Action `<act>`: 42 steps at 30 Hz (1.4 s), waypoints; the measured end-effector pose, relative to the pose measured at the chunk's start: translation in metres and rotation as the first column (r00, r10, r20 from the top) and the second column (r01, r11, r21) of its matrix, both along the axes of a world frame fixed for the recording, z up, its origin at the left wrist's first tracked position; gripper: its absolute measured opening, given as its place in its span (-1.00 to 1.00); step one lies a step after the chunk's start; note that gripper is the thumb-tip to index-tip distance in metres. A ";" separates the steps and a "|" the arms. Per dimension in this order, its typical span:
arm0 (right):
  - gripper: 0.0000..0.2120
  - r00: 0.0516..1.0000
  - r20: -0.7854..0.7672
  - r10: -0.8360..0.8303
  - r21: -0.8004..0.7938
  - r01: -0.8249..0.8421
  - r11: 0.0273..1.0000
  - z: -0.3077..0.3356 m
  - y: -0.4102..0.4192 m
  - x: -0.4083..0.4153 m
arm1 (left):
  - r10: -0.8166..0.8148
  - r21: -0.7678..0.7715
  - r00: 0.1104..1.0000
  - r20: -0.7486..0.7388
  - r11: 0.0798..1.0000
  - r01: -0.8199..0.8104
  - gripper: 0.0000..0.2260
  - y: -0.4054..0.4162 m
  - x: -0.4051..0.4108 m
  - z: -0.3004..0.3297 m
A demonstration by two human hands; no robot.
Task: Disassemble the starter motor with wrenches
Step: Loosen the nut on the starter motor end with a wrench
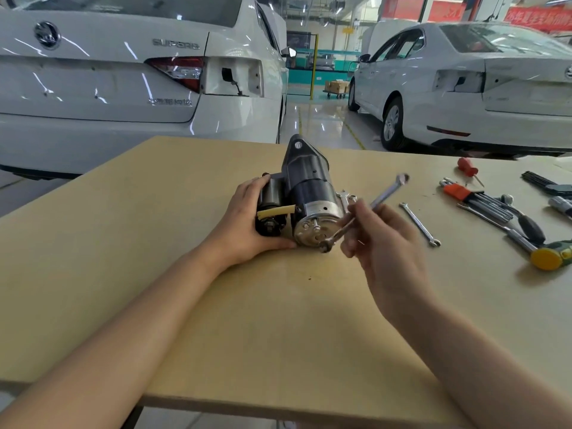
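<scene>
On a tan board (216,305) in a glossy-floored garage, between two white cars (123,72), the motor (305,196) lies gripped by the left hand (247,224); the right hand (387,243) pinches a wrench (376,202) at its silver end. More tools (483,205) lie to the right.

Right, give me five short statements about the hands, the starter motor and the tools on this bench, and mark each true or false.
1. The left hand grips the starter motor. True.
2. The right hand holds a hammer. False: it holds a wrench; the hammer lies on the table.
3. The wrench's lower end sits at the motor's silver end cap. True.
4. No other wrench is on the table. False: a second wrench lies right of the hand.
5. The motor stands on the floor. False: it lies on the table.
</scene>
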State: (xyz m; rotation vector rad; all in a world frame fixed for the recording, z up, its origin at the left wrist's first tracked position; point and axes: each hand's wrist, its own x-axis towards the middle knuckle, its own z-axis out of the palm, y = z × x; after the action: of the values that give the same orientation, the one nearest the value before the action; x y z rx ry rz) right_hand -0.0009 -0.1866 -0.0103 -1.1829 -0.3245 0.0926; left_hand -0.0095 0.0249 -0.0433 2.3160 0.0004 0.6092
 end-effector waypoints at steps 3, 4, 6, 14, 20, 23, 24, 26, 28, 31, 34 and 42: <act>-0.79 0.906 -0.409 0.110 0.226 -0.016 0.974 0.002 -0.005 0.012 | -0.001 -0.013 1.000 0.004 1.000 0.001 0.03 -0.001 0.000 -0.001; -0.78 0.889 -0.438 0.134 0.258 -0.019 0.966 0.002 -0.004 0.013 | 0.000 -0.017 1.000 0.003 1.000 0.000 0.03 -0.001 0.000 -0.001; -0.76 0.881 -0.435 0.186 0.316 -0.044 0.948 0.002 -0.002 0.012 | -0.003 -0.014 1.000 0.009 1.000 0.003 0.03 -0.001 0.000 0.000; -0.76 0.889 -0.428 0.163 0.323 -0.018 0.946 0.002 0.001 0.008 | -0.002 0.001 1.000 0.025 1.000 0.002 0.03 0.000 0.002 -0.002; -0.81 0.906 -0.401 0.136 0.320 0.000 0.947 0.001 0.002 0.009 | 0.002 -0.001 1.000 0.029 1.000 -0.002 0.04 0.001 0.004 -0.003; -0.85 0.998 0.021 -0.058 0.003 0.058 0.998 0.007 0.005 0.005 | 0.004 -0.009 1.000 0.021 1.000 -0.004 0.03 0.000 0.003 -0.003; -0.84 0.955 0.280 -0.101 -0.166 0.152 0.974 0.011 0.008 0.002 | 0.001 -0.009 1.000 0.024 1.000 -0.001 0.03 -0.001 0.003 -0.003; -0.87 0.722 0.691 0.025 -0.382 0.337 0.861 0.019 0.019 -0.006 | -0.005 -0.013 1.000 0.031 1.000 0.005 -0.02 -0.003 0.003 -0.003; -0.90 0.475 0.819 0.322 -0.546 0.474 0.691 0.019 0.032 -0.015 | -0.004 -0.008 1.000 0.031 1.000 0.004 -0.13 -0.001 0.003 -0.002; -0.86 0.239 0.724 0.647 -0.601 0.680 0.420 0.002 0.041 -0.020 | 0.007 -0.005 1.000 0.029 1.000 -0.007 -0.21 0.003 -0.001 0.002; -0.85 0.128 0.728 0.673 -0.540 0.712 0.448 -0.002 0.034 -0.019 | 0.027 -0.025 0.999 0.043 0.999 -0.026 -0.23 0.005 -0.002 0.005; -0.83 0.924 0.377 -0.060 -0.095 0.103 0.990 -0.002 0.006 -0.013 | 0.020 -0.046 0.999 0.048 0.999 -0.018 -0.12 0.004 -0.001 0.001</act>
State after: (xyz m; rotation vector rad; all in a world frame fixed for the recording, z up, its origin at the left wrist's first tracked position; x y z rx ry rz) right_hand -0.0135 -0.1809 -0.0124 -1.3251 -0.6109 -0.1937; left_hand -0.0106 0.0293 -0.0420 2.2594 0.0137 0.6682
